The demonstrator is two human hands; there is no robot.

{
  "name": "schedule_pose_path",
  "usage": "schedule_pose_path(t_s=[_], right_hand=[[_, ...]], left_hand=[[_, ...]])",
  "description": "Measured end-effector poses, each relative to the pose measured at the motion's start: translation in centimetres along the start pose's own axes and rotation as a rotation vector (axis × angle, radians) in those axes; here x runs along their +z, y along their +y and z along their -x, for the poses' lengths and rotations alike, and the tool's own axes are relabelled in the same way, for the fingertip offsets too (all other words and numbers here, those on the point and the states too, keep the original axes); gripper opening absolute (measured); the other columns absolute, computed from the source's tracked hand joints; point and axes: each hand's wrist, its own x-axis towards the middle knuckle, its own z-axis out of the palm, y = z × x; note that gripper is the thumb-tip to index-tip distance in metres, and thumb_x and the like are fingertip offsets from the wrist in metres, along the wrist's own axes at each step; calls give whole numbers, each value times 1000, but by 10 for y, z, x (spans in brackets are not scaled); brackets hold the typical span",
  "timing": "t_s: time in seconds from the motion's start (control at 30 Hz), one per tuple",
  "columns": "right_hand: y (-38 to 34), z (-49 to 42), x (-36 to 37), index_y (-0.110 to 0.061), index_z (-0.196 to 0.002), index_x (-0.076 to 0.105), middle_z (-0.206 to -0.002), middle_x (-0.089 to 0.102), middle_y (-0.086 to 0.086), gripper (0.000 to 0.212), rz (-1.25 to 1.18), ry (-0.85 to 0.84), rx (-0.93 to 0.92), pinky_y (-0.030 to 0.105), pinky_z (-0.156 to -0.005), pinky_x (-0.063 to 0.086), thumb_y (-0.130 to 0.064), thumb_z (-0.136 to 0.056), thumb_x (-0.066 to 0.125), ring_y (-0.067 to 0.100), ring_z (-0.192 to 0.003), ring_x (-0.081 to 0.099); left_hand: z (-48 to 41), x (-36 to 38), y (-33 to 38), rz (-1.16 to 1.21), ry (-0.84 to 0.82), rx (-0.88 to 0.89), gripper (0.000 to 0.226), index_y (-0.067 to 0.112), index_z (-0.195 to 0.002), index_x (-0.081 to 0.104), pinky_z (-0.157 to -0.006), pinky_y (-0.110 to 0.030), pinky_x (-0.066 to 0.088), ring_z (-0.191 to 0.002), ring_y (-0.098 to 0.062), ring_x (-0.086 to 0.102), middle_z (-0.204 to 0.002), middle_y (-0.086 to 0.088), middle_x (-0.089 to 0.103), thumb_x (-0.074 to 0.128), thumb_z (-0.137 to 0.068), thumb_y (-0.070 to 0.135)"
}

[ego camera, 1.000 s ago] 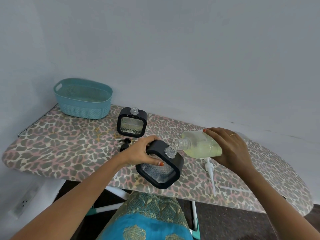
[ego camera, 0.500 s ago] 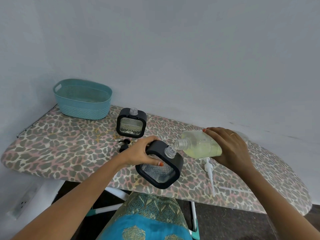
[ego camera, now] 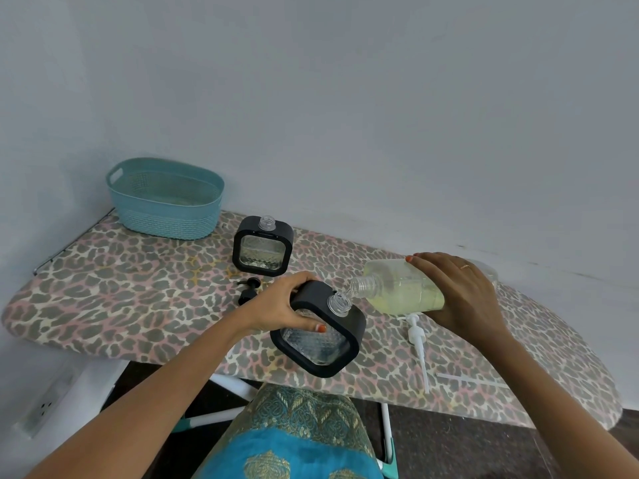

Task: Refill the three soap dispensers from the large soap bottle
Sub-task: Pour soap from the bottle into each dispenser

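My left hand [ego camera: 280, 307] grips a black-framed clear soap dispenser [ego camera: 321, 337], held tilted above the front edge of the ironing board [ego camera: 114, 305]. My right hand [ego camera: 460, 292] holds the large soap bottle [ego camera: 397, 288] on its side, pale yellow soap inside. The bottle's open mouth sits just over the dispenser's open neck. A second black-framed dispenser [ego camera: 262, 247] stands upright and uncapped behind. I see only two dispensers.
A teal basket [ego camera: 166, 198] stands at the board's back left. A black pump cap [ego camera: 249, 288] lies behind my left hand. A white pump with its tube [ego camera: 416, 344] lies under the bottle, and a thin clear tube [ego camera: 470, 380] lies to its right. The wall runs close behind.
The bottle's mouth has dipped a little lower and closer onto the dispenser's neck. Both hands have otherwise held their places.
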Motion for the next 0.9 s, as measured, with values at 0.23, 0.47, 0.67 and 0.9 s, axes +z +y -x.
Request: schedule_pose_path(t_s=[0.23,0.47,0.67,0.9], right_hand=[[1,0,-1,-19,-118,47,-107,68,9,55,2,18,-6,38,-74,52,-46,-72,59,29,-94,66],[1,-1,-1,-18,-118,47,-107,68,10,63,7,22,-17,38,-73,53,-39,-63,68,30,-93,67],[4,1,-1,-17,-118,48,-107,68,11,71,12,29,-31,40,-74,52,-34,-59,84,32,-93,66],[5,1,-1,-17,-119,47,-108,68,12,79,23,30,-25,40,-74,53,-29,-52,89,32,-94,66]], left_hand=[[1,1,0,2,7,-6,47,22,-100,52,-83,-16,49,-90,-4,62,-100,-1,62,81,-65,9],[2,1,-2,8,9,-6,47,24,-100,52,-84,-18,50,-90,-5,62,-99,1,62,80,-65,9],[1,2,-2,12,12,-3,48,25,-101,52,-83,-17,49,-92,-5,62,-100,1,62,82,-64,16],[0,2,-2,15,15,-16,49,24,-101,51,-81,-15,48,-89,1,62,-98,4,62,80,-65,8]])
